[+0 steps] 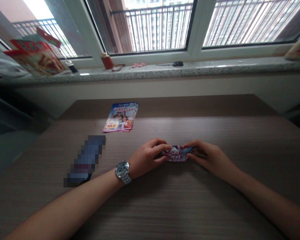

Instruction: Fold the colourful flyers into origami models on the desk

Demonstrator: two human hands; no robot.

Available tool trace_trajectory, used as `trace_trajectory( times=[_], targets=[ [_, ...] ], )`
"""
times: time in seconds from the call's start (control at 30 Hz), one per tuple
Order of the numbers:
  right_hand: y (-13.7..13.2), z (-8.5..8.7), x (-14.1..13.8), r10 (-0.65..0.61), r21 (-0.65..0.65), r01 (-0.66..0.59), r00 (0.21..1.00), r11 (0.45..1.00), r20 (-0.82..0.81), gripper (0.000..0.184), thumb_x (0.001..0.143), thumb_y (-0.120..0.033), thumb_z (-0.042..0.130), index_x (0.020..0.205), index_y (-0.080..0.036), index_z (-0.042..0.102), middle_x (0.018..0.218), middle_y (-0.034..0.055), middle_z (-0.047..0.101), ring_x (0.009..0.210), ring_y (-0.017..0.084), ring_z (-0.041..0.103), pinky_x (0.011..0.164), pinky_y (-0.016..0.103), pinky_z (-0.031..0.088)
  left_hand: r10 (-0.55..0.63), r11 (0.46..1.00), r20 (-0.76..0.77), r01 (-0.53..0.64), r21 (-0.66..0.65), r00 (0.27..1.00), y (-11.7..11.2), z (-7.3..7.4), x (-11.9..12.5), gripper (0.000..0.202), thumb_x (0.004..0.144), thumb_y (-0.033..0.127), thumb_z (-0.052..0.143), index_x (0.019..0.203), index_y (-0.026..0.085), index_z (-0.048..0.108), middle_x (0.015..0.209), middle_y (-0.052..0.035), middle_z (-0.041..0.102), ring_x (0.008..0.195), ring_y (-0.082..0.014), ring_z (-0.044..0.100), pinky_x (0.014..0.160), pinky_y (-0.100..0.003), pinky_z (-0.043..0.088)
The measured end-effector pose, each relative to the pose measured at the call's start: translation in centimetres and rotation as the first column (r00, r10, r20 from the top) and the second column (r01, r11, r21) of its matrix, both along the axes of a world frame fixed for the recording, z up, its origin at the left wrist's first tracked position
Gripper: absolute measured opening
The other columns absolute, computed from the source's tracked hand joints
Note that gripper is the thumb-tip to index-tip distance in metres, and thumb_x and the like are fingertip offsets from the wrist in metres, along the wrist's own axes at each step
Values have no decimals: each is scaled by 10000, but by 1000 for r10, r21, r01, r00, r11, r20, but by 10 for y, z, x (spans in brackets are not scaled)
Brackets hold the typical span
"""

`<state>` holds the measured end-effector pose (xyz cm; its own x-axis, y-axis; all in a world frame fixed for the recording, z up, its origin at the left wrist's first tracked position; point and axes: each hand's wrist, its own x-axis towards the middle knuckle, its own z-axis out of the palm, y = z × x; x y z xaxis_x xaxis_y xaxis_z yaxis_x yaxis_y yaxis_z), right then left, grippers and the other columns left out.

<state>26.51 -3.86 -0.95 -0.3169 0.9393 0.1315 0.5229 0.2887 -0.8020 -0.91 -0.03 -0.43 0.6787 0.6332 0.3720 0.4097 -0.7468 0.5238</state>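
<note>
A small folded colour leaflet [176, 154] lies on the brown wooden table [215, 126], pinched from both ends. My left hand [146, 159], with a metal wristwatch [123, 170] on its wrist, grips the leaflet's left end with curled fingers. Gripping the right end in the same way is my right hand [210, 157]. A flat stack of similar printed leaflets [121, 116] rests farther back on the table, to the left of both hands.
A blurred dark oblong object [86, 160] lies on the table left of my left forearm. The stone windowsill [215, 68] behind holds a red cup [107, 61], scissors [177, 63], a pink item [138, 65] and colourful packaging [36, 56].
</note>
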Motion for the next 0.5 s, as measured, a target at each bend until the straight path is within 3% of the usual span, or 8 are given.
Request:
trace_trajectory(
  times=[0.2,0.37,0.43,0.5],
  targets=[
    [0,5,0,46,196,-77,987,977,157,279,932,-302,599,1209,-270,619,1157,78,717,1039,250,699,897,409,589,-13,1000,-13,13,-3,1000,2,0,0,236,930,250,631,1162,239,674,1127,-78,646,987,-181,648,893,-329,561],
    [-3,9,-2,76,357,-198,942,913,328,545,903,-365,656,1418,-300,491,1364,109,618,1186,298,626,983,475,534,-29,1000,-12,29,-12,1000,2,1,0,235,937,235,616,1166,245,668,1132,-75,645,995,-180,652,906,-323,555],
    [-3,7,-3,74,379,-239,913,894,401,613,886,-385,681,1449,-295,457,1379,115,610,1192,314,616,984,492,524,-22,1000,-22,22,-3,1000,2,1,0,231,947,245,602,1170,239,661,1138,-82,642,1001,-184,651,907,-326,554],
    [-3,5,-3,62,392,-253,897,884,438,570,903,-375,664,1431,-278,472,1338,119,634,1162,309,627,967,486,526,-24,1000,-35,24,13,999,0,1,0,259,944,290,614,1194,229,644,1161,-92,634,1011,-195,648,904,-334,555]
  ],
)
